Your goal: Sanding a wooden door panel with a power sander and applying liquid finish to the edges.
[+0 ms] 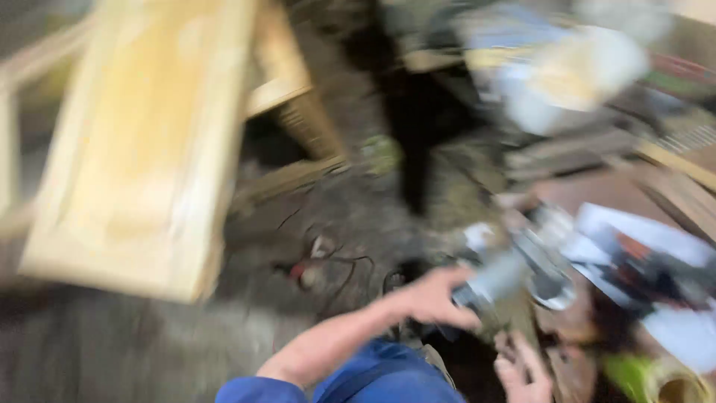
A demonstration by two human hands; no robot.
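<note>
A blurred view looking down at a cluttered workshop floor. The person's left hand (436, 297), on a bare forearm reaching out of a blue sleeve (250, 389), lies at about four o'clock of the scene and is wrapped around the grey, cylindrical body of a power tool (501, 277). The tool looks metallic and stubby, with a round, dark-rimmed part at its far end; blur hides finer detail. The right hand (522, 369) sits just below the tool, at about five o'clock, fingers spread and loose, holding nothing that can be made out.

At nine to eleven o'clock lies a long, pale wooden panel (142, 142), smooth and rectangular, with a raised frame-like edge. Thin dark cables (335, 265) curl over the rough grey floor (112, 351) near the centre. At three o'clock lies a sheet of white paper (634, 231) with dark and red markings, resting among brown boards. A green and yellowish roll (656, 380) shows at the lower right corner. Pale, smeared shapes fill the one o'clock area; what they are cannot be told.
</note>
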